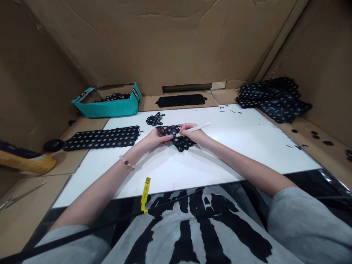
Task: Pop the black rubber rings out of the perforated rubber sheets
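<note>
Brown cardboard walls surround a white tabletop.

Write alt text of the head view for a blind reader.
A person's left hand holds a black sheet with pale dots over a white board, while the right hand holds a slim white pen-shaped tool to the sheet. Beyond are a pile of small round black pieces and an open teal box.

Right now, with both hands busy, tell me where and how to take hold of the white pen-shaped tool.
Probably best to pinch the white pen-shaped tool across its bare rear end, coming from the right. That slim, straight end sticks out beyond the right hand, which grips the part nearer the tip; the tip points at the black dotted sheet in the left hand.
</note>
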{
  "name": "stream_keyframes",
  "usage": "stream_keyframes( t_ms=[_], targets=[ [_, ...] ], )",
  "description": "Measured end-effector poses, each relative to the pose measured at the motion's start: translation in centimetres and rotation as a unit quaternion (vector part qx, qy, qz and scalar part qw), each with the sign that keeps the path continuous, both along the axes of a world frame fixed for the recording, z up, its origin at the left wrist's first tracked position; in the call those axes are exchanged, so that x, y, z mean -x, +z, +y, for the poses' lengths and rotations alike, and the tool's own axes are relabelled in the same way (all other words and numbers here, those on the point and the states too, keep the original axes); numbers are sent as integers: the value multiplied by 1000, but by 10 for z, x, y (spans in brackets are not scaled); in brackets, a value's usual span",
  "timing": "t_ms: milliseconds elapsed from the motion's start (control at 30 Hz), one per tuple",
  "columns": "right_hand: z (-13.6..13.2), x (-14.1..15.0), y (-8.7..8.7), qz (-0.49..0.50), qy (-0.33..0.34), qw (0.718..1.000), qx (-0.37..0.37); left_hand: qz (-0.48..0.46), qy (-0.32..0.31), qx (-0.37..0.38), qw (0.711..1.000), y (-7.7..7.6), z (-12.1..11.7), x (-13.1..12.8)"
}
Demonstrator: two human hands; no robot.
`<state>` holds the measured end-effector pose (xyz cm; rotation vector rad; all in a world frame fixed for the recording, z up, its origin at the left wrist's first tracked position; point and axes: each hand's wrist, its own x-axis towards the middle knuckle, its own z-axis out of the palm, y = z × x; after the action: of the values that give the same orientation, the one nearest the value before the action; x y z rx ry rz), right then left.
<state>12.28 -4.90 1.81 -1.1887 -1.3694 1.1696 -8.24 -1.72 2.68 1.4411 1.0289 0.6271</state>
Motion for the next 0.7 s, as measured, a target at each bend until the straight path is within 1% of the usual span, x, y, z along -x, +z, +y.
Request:
stream_keyframes(
  t_ms=[100,267,400,567,700],
  targets=[
    [0,-1,0,1,-6,1000,4,-9,-20,31,999,0,2,3],
    [0,-2,3,-2,-10,1000,12,-60,6,77,995,-5,3,2],
    [0,-2,4,1,-18,1000,23,-80,10,85,993,-5,-1,-1],
    [3,-4,3,-3,-19,999,33,-82,36,94,992,-1,-4,-4],
    [2,-4,2,-13,-19,999,27,-94,44,98,990,-1,-4,-5]
  ],
)
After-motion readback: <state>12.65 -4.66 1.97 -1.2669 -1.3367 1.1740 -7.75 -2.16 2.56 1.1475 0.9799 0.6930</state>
